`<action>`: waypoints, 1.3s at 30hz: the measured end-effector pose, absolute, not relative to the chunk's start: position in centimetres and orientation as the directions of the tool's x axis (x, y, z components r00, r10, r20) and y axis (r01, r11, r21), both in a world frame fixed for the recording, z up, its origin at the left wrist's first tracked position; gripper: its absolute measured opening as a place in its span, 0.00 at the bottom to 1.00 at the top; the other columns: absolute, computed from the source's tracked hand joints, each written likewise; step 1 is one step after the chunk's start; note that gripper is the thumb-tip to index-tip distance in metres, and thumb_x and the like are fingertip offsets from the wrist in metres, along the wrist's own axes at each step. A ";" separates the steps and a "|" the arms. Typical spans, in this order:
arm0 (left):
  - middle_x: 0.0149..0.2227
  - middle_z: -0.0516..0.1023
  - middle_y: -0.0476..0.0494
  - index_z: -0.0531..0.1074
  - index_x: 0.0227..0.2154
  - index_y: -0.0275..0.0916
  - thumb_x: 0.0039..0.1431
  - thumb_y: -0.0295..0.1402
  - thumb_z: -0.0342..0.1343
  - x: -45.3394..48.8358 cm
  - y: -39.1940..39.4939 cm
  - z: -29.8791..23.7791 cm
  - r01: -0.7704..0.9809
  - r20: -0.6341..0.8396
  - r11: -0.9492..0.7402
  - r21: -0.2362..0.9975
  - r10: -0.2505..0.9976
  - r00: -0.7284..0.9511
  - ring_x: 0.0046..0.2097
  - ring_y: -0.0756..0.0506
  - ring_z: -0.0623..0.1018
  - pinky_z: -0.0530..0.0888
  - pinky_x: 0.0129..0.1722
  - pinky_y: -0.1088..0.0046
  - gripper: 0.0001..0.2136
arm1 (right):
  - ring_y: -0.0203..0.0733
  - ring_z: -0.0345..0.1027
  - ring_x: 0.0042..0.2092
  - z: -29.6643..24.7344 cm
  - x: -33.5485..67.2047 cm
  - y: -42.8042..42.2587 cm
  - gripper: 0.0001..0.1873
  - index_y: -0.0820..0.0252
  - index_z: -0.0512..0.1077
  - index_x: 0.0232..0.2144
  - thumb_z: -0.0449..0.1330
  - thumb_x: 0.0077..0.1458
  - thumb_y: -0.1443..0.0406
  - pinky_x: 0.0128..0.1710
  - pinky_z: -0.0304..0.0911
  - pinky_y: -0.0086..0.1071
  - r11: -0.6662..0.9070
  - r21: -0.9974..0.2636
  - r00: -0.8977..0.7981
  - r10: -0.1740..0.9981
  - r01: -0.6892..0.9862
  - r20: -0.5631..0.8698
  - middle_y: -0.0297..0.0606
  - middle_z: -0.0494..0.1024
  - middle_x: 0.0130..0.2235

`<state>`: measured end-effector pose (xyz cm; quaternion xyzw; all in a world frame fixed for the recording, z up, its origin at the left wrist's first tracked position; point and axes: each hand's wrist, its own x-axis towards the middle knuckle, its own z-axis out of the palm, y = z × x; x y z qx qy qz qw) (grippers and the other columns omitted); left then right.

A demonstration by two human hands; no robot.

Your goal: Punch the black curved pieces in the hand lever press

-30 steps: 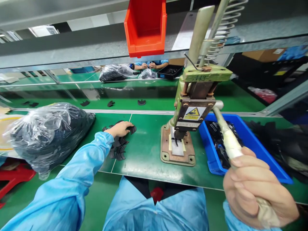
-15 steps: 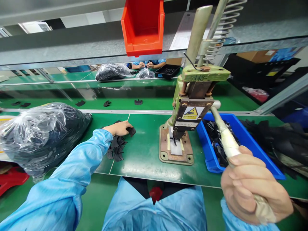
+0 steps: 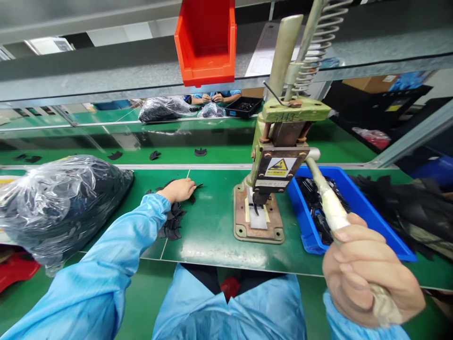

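My left hand (image 3: 180, 190) is closed over a pile of small black curved pieces (image 3: 171, 225) on the green bench. From its fingertips sticks out one black curved piece (image 3: 199, 185), turned nearly edge-on. Wrapped around the taped lever handle (image 3: 331, 208) of a hand press is my right hand (image 3: 371, 274). The green hand press (image 3: 279, 160) stands on the bench between my hands, with a warning sticker on its front. Under its punch, a dark curved piece (image 3: 255, 207) rests on the metal plate.
Right of the press sits a blue tray (image 3: 375, 222) of black parts. A plastic bag (image 3: 67, 203) of dark parts lies at left. Overhead hangs a red bin (image 3: 208, 66). Several black pieces lie along the far green strip (image 3: 226, 155). A person's hands (image 3: 212, 97) work beyond.
The left fingers have drawn up a black piece, which now shows edge-on rather than flat. My right hand stays on the lever. The whole view has shifted slightly.
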<state>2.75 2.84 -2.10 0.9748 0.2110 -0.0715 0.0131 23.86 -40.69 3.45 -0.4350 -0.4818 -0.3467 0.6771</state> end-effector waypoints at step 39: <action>0.30 0.78 0.49 0.71 0.42 0.37 0.67 0.39 0.67 12.6 -14.2 -3.5 0.248 -0.188 -0.102 0.963 0.406 0.894 0.26 0.50 0.80 0.79 0.25 0.74 0.13 | 0.48 0.73 0.37 3.8 22.6 -41.8 0.08 0.50 0.71 0.27 0.65 0.57 0.61 0.59 0.71 0.65 0.408 -0.360 0.346 0.110 0.839 0.932 0.29 0.75 0.27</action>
